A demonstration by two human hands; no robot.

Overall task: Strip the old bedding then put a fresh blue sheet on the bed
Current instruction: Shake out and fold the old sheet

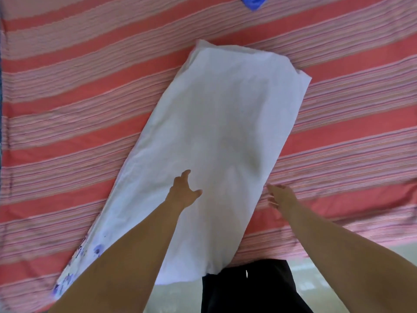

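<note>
A long folded white cloth (221, 132) with a purple flower print along its near left edge lies slanted across the bed. Under it, a pink and red striped sheet (79, 114) covers the whole bed. My left hand (184, 192) hovers over or rests on the near part of the white cloth, fingers spread and holding nothing. My right hand (281, 196) is at the cloth's right edge above the striped sheet, fingers loose and blurred. A bit of blue fabric (253, 2) shows at the far top edge.
The bed's near edge runs along the bottom right, with pale floor (316, 281) below it. My dark trousers (248, 290) are against the bed edge. The white cloth's near end hangs over that edge.
</note>
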